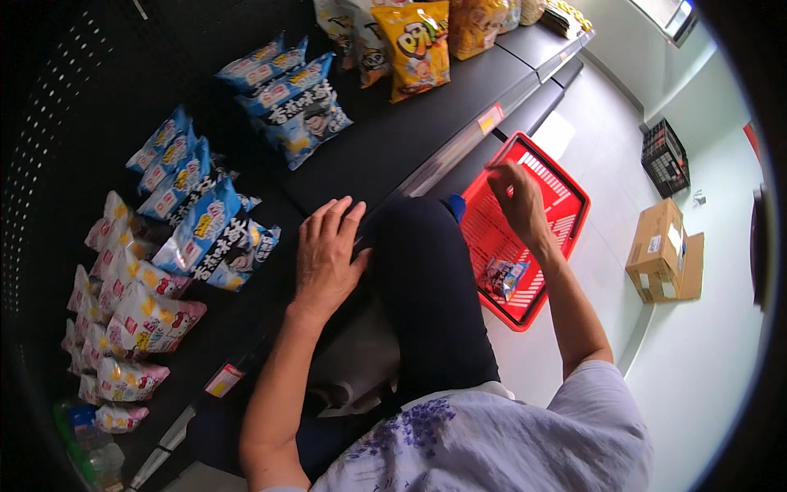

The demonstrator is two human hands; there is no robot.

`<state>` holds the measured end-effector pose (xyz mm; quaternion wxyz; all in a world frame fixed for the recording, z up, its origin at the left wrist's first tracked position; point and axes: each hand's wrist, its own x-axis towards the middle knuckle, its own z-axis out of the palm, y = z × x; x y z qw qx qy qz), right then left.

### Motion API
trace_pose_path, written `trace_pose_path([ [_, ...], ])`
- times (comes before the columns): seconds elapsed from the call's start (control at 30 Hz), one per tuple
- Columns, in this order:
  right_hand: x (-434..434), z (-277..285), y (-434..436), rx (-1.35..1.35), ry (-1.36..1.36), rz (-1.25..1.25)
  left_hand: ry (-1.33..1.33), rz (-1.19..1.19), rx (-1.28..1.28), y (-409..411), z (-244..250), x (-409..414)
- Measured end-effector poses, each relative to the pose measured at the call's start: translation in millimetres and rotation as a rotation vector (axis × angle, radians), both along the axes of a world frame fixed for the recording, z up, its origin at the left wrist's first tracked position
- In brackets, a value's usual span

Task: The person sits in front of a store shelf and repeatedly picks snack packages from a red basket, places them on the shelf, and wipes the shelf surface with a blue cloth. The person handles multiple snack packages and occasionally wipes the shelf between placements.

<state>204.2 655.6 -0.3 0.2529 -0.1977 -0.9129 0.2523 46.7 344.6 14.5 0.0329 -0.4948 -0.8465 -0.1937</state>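
Observation:
My left hand (329,255) is at the front edge of a black shelf (363,160), palm down with nothing in it. Its thumb stands apart from the fingers; whether it presses on the edge is unclear. Over a red plastic shopping basket (581,206) hangs my right hand (518,200), loosely curled, with no item visible in it. A small blue snack bag (505,277) lies in the basket. To the left of my left hand stand rows of blue snack bags (215,237). Another group of blue bags (304,120) stands farther along the shelf.
White and pink snack bags (150,320) fill the shelf's left end. Yellow snack bags (418,52) stand at the far end. My bent knee (424,264) sits between shelf and basket. By the wall are a cardboard box (658,252) and a black crate (666,157).

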Motion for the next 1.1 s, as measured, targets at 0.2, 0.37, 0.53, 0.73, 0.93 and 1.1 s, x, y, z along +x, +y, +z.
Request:
trace_pose_path([
  [0.2, -139, 102, -68, 0.394, 0.392, 0.411, 0.029, 0.008, 0.028, -2, -3, -2],
  [0.37, -240, 107, -96, 0.689, 0.448, 0.494, 0.026, 0.02, 0.034, -1, -6, -2],
  [0.53, -271, 105, -91, 0.813, 0.291, 0.443, 0.023, 0.002, 0.066, -1, -6, -3],
  [0.73, -219, 131, -59, 0.938, 0.291, 0.362, 0.018, 0.037, 0.057, -3, -6, -2],
  [0.93, -74, 147, 4, 0.809, 0.263, 0.046, 0.03, 0.036, 0.019, 2, -5, 1],
  [1.1, 26, 127, 12, 0.449, -0.085, -0.283, 0.01, 0.052, -0.031, 1, -6, 2],
])
